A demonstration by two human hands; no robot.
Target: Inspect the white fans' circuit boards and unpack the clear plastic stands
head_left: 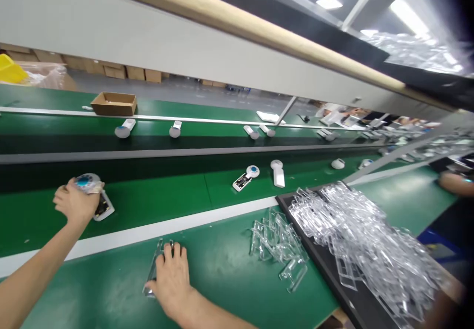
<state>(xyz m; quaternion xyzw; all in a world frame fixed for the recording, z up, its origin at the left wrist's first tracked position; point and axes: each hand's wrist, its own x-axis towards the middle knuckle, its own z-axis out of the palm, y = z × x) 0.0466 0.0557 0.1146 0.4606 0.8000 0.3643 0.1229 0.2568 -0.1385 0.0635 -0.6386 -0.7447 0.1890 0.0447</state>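
At the far left, a left hand is placed over a green conveyor belt. Its fingers are curled closed around the round blue-and-white head of a white handheld device, and the lower end of the device is kept close to the belt. Beyond it, a shallow cardboard box is set on a farther belt, and a row of white devices is laid out to its right.

Nearer the camera, a right hand is laid on a green work surface, below a white strip. Its fingers are bent only slightly and are spread over a clear plastic piece, which appears to be gripped against the surface, though the exact hold is partly hidden by the hand.

To the right, two more white devices are left on the near belt. A loose heap of clear plastic pieces is lying on the work surface, just beside a black tray piled with similar pieces. At the far right edge, a co-worker's forearm is seen.
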